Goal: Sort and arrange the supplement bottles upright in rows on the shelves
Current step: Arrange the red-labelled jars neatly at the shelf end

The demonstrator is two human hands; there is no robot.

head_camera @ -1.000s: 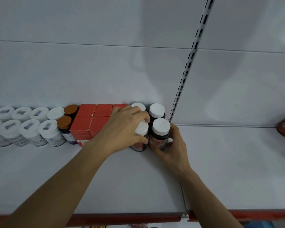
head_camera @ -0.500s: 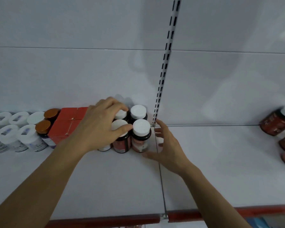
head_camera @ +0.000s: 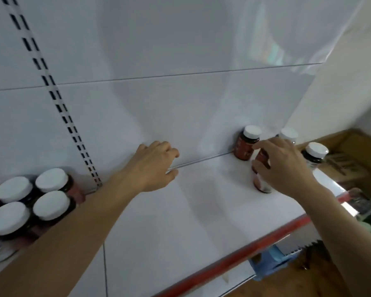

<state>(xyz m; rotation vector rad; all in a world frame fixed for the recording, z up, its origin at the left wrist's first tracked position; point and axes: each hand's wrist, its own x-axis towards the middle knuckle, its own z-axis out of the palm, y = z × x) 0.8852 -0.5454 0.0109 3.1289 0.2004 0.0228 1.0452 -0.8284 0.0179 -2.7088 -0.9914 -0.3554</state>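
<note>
Several dark bottles with white caps (head_camera: pixel 49 202) stand upright in a block at the left of the white shelf (head_camera: pixel 180 221). At the right end, a red-labelled bottle (head_camera: pixel 245 144) stands against the back wall. My right hand (head_camera: pixel 285 163) curls over two more red-labelled bottles (head_camera: pixel 260 183), fingers around them; whether it grips them is unclear. A dark bottle (head_camera: pixel 314 155) stands at the shelf's right edge, and another white cap (head_camera: pixel 289 133) shows behind my hand. My left hand (head_camera: pixel 154 163) hovers over mid-shelf, fingers loosely bent, holding nothing.
A slotted black-and-white upright (head_camera: pixel 58 106) runs up the back panel at the left. The shelf's front edge has a red strip (head_camera: pixel 234 260). Beyond the right end lie a brown cardboard box (head_camera: pixel 347 144) and cluttered items lower down.
Both hands left the white-capped block and travelled right along the shelf. The view swung right, so the block now sits at the left and the right-end bottles are under my right hand.
</note>
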